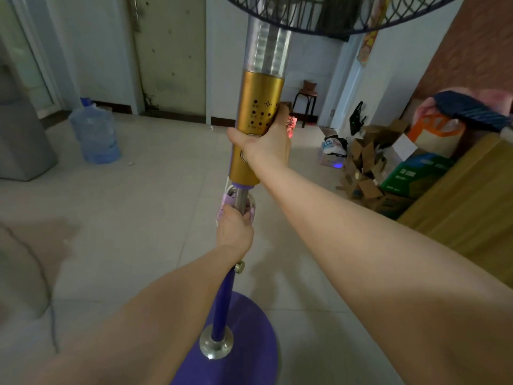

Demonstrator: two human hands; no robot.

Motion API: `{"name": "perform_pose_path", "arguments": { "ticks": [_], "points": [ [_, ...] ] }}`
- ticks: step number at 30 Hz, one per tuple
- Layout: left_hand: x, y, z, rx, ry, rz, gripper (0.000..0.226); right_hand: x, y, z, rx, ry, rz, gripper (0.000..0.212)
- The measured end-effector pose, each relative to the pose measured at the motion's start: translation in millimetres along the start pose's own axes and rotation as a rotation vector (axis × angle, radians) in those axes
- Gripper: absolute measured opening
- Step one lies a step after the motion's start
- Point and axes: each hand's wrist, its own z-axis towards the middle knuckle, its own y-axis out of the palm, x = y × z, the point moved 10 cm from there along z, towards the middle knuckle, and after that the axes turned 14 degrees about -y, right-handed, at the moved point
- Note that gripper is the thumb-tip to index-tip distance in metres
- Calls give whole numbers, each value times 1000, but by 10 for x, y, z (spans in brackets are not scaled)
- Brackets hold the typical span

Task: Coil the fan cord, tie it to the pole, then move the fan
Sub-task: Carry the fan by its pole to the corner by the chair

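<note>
A standing fan fills the middle of the view: dark grille (333,12) at the top, gold control column (259,107), purple pole (223,301) and round purple base (249,343) on the tiled floor. The white cord (251,202) is bundled around the metal pole just under the gold column, with a pale purple tie. My right hand (263,140) is wrapped around the gold column below its buttons. My left hand (234,232) grips the pole right at the cord bundle. Whether the base rests on the floor or is lifted is unclear.
A blue water jug (94,134) stands at the left near a grey unit (19,140). Cardboard boxes (369,173) and a wooden cabinet (466,201) crowd the right. A stool (305,98) is by the far doorway. A thin dark cable (44,273) lies over a brownish mat at the left.
</note>
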Motion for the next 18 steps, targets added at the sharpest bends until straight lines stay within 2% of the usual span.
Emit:
{"name": "perform_pose_path", "arguments": {
  "ticks": [8, 14, 18],
  "points": [
    [796, -259, -279, 1, -109, 88, 14, -692, -298, 543, -66, 59, -1, 75],
    [1447, -360, -595, -16, -171, 143, 19, -1192, -681, 900, -76, 123, 10, 76],
    [1919, -403, -799, -12, -169, 149, 15, -1518, -972, 1137, -89, 134, -1, 74]
  ]
}}
